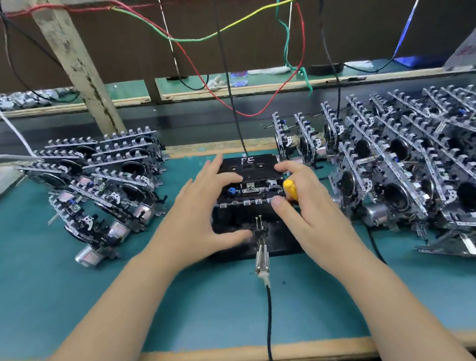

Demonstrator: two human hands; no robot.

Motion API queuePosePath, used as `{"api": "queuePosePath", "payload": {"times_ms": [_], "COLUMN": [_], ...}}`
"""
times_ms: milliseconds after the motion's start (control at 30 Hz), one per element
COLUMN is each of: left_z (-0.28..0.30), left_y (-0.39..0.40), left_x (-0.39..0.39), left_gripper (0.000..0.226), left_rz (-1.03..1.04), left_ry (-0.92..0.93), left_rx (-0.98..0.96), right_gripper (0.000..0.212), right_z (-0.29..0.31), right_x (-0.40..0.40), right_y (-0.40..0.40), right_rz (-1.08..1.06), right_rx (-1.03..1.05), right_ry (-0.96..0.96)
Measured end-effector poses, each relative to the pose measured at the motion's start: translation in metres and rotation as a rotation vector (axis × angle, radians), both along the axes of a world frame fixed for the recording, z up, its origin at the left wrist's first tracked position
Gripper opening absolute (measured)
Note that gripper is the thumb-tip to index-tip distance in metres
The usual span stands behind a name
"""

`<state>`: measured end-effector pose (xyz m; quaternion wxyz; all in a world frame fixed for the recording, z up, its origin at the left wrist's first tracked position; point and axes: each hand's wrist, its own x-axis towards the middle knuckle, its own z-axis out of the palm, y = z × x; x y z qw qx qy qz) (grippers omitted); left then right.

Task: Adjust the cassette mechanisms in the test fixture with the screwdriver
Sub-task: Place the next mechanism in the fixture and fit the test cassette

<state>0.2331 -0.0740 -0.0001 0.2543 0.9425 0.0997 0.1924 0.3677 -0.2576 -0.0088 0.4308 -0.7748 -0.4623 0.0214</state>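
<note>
1. Green worktop [210,306]; test fixture [278,241] between our hands.
2. Left hand [202,209] spread, fingers resting on cassette mechanism [249,190].
3. Right hand [307,204] curled around yellow screwdriver [290,189].
4. We should steady the mechanism and seat the tip squarely before turning.

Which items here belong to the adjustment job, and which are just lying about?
In the job:
- test fixture
- cassette mechanism seated in it
- black cassette marked "PE"
- yellow screwdriver, held in the right hand
- left hand on the fixture

Lying about:
- overhead wires
- plastic bottle on the back shelf
- metal clip on its cable
</note>
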Motion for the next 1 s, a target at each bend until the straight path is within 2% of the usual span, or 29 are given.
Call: {"api": "queuePosePath", "payload": {"times_ms": [100,167,300,467,633,800,1000], "left_z": [-0.003,-0.008,-0.023,-0.035,-0.036,-0.046,-0.036], "left_y": [-0.005,-0.01,-0.029,-0.031,-0.033,-0.03,-0.027], "left_x": [0.001,0.002,0.017,0.026,0.023,0.023,0.028], "left_gripper": [0.087,0.091,0.073,0.069,0.071,0.063,0.066], "left_rz": [0.01,0.011,0.12,0.176,0.175,0.164,0.194], "left_ry": [0.001,-0.036,-0.219,-0.328,-0.364,-0.426,-0.445], "left_rx": [0.008,-0.058,-0.187,-0.214,-0.277,-0.292,-0.33], "right_gripper": [0.039,0.043,0.05,0.05,0.054,0.058,0.044], "right_z": [-0.002,-0.004,-0.005,-0.003,-0.004,-0.008,0.002], "right_x": [-0.002,-0.003,-0.001,-0.001,-0.005,0.001,0.008], "right_y": [0.004,0.005,0.007,0.007,0.005,0.006,0.013], "right_rz": [-0.008,-0.02,-0.033,-0.03,-0.025,-0.015,0.0], "right_rx": [0.027,0.035,0.028,0.01,-0.036,-0.098,-0.142], "right_ry": [-0.015,-0.014,-0.024,-0.015,-0.028,-0.077,-0.057]}}
